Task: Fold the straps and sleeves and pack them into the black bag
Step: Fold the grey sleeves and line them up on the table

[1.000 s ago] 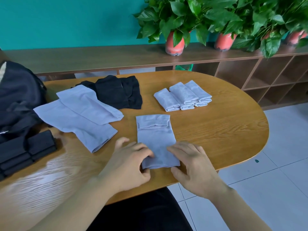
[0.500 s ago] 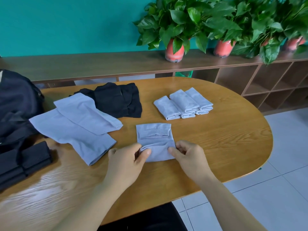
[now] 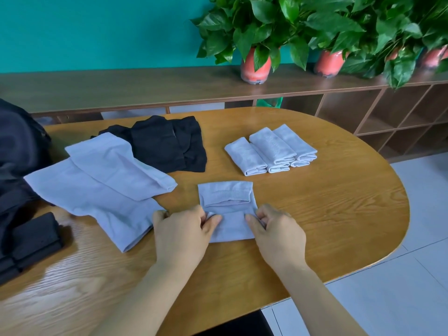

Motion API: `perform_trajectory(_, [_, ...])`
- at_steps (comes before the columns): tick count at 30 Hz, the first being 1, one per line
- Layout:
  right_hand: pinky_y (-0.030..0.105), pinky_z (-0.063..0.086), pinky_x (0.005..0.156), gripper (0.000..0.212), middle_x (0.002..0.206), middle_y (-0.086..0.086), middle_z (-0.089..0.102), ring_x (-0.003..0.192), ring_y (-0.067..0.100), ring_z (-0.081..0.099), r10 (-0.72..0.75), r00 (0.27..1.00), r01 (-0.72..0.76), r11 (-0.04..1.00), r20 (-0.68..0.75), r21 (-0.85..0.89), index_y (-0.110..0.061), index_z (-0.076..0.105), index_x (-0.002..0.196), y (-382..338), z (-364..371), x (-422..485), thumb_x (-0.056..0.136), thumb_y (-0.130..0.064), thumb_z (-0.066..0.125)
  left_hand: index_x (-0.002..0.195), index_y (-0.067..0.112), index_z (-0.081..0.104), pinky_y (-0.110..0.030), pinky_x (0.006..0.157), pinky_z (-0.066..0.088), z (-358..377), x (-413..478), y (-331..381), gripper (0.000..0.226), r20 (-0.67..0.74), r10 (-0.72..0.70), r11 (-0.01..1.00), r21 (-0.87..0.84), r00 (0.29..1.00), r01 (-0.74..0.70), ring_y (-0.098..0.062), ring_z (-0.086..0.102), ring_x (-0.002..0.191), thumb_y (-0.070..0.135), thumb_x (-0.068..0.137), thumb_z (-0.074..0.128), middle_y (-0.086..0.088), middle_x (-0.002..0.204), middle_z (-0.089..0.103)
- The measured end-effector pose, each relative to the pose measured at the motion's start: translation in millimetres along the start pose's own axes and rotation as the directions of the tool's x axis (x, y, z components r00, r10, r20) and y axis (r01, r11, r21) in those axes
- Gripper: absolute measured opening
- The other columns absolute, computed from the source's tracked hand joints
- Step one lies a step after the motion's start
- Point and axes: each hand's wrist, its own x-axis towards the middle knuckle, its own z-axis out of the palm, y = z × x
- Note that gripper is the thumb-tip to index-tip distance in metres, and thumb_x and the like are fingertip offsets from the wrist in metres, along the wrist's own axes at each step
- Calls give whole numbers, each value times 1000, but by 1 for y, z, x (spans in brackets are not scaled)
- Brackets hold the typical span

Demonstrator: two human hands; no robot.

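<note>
Oval wood table (image 3: 315, 214) stood on pale tiled floor (image 3: 400, 299). Behind it ran a long brown shelf (image 3: 121, 88) w/ open cubbies (image 3: 388, 112) at right. Three leafy plants (image 3: 242, 25) in red pots (image 3: 255, 67) sat on top, against a teal wall (image 3: 97, 32).

Bright, even light filled the scene, shadows soft. A pale sheen glared off the table (image 3: 43, 309) at 8 o'clock; the black bag (image 3: 19, 146) at 9 lost detail. The grey sleeve (image 3: 230, 229) at centre was sharp; the shelf (image 3: 145, 90) bowed and softened toward 3.

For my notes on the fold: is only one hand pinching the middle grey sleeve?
No, the left hand and the right hand both pinch the grey sleeve.
</note>
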Motion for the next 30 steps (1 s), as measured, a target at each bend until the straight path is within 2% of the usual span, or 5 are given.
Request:
perform_trajectory(9, [23,43,60,12,83,-13,54,80,8,54,64,997,-56,982,-39,178,-28,57,98,-1,-8,-7,90,-35,63,82,26,53,-32,77,28,-10,-5,-8,39,-76,-8,999,-45,997,5,-12,53,54,64,86,45,10,54,55])
perform_trajectory(13, [33,47,76,29,112,0,59,100,22,57,-344,906,341,938,-248,-59,-15,60,118,0,-11,-26,90,-20,57,103,23,64,-37,83,33,-17,-27,-13,38,-168,255,962,-56,952,-267,-16,62,92,53,90,45,8,100,67])
perform_trajectory(17, [40,23,112,55,152,10,38,143,24,31,-634,767,631,720,97,-289,-5,44,143,-4,10,-39,93,-28,39,130,15,60,-39,107,27,-9,-40,-8,50,33,525,851,6,851,-525,-14,52,129,39,92,37,1,137,57])
perform_trajectory(22, [37,22,108,65,149,7,42,139,19,38,-479,843,537,741,244,-402,-8,45,143,15,9,-29,103,-49,13,122,12,67,-39,107,25,-7,-24,-13,45,123,500,857,74,857,-511,-11,58,121,36,93,44,-2,129,63])
perform_trajectory(30, [39,40,108,58,131,8,62,123,21,57,-481,860,510,786,173,-350,-7,63,126,13,-12,-29,90,-46,37,98,23,74,-34,101,27,-23,-12,-12,20,74,539,841,11,839,-541,-4,69,86,17,81,66,11,96,74])
